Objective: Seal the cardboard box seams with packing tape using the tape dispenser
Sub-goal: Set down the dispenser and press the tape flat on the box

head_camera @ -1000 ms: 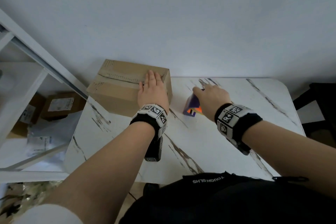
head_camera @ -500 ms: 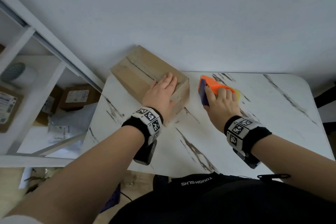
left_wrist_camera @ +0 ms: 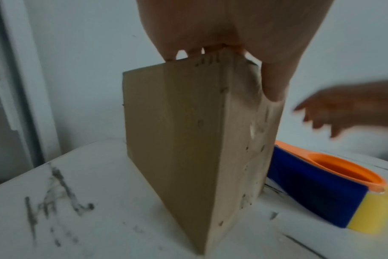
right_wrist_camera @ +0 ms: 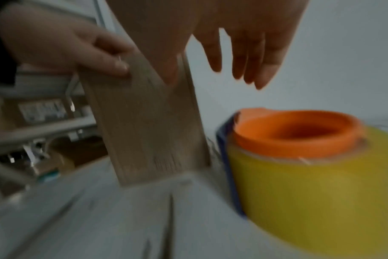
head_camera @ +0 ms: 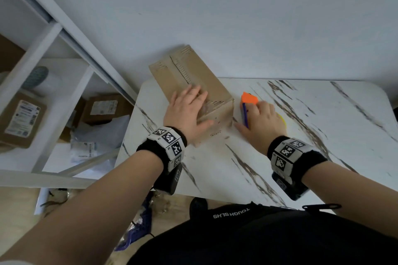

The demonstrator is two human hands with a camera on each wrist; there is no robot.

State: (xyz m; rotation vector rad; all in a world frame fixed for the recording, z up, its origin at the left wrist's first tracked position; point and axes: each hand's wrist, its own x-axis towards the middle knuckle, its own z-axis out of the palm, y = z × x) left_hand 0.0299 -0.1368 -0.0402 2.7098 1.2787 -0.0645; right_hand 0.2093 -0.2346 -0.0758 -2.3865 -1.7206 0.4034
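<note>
white marbled table (head_camera: 280, 157) set against pale wall. left hand (head_camera: 187, 112) laid flat, fingers straight, on cardboard box (head_camera: 193, 75). right hand (head_camera: 261, 123) relaxed, nothing grasped, above tape dispenser (left_wrist_camera: 317, 182).

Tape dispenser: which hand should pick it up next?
The right hand. It hovers open just above the tape dispenser, fingers not yet round it. The left hand is busy pressing flat on the cardboard box.
</note>
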